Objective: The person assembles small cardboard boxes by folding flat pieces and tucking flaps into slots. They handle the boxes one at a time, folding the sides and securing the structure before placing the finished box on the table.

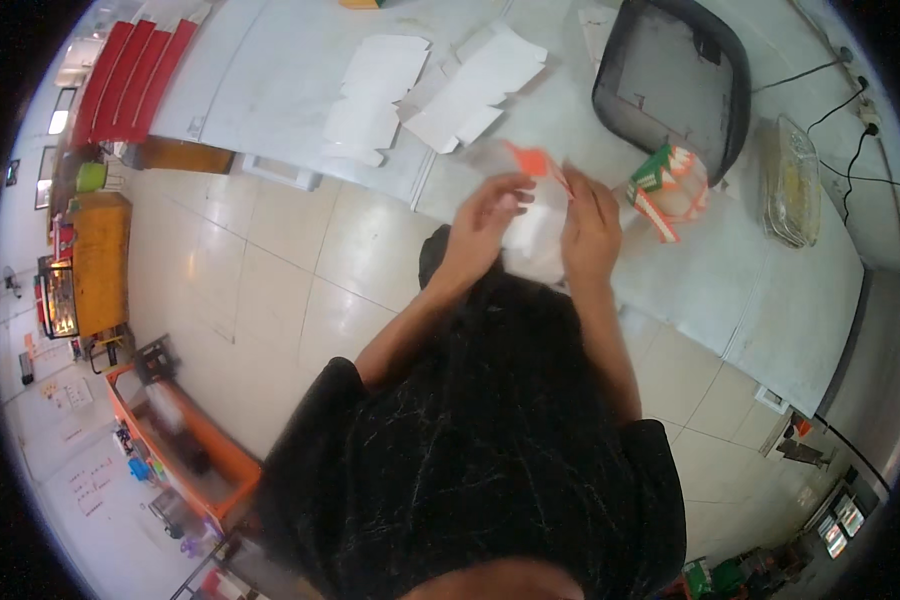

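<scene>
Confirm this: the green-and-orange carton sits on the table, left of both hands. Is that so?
The side is wrong: the head view shows the green-and-orange carton on the table, right of both left hand and right hand.

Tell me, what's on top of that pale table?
Mainly unfolded white cards, a dark-rimmed tub, a green-and-orange carton and a clear container. The left hand, right hand and white carton between them cover part of the tabletop; what lies beneath is hidden.
</scene>
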`<move>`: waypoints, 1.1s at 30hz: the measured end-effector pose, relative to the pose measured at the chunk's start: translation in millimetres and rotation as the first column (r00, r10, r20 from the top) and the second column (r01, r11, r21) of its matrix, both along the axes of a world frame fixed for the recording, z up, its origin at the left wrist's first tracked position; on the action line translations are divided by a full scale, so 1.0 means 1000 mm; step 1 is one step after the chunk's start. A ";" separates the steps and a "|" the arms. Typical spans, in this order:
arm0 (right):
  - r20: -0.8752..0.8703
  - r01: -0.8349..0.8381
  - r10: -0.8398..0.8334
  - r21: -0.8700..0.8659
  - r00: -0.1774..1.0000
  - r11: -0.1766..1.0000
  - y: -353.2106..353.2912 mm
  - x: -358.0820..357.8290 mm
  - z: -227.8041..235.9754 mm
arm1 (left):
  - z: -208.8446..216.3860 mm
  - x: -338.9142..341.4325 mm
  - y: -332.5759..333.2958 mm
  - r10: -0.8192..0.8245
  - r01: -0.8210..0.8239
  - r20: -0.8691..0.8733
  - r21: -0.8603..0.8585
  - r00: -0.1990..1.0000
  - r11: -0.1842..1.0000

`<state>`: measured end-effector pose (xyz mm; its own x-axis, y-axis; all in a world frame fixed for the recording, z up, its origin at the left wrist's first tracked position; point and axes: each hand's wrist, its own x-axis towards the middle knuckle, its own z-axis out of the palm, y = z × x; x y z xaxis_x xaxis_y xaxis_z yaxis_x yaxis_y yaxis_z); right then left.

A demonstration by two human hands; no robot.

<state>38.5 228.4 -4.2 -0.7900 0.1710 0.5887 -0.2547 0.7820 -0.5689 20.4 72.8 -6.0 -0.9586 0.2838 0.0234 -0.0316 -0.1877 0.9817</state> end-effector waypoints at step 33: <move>0.205 -0.084 0.317 -0.705 0.926 0.704 -0.009 0.011 0.044 | 0.022 -0.007 -0.011 0.051 -0.145 -0.310 -0.289 0.949 0.946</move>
<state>49.6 219.4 39.7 -0.9626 0.2444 0.1166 -0.0925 0.1079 -0.9898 12.9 61.6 15.7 -0.9446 0.2275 0.2366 0.2711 0.1343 0.9531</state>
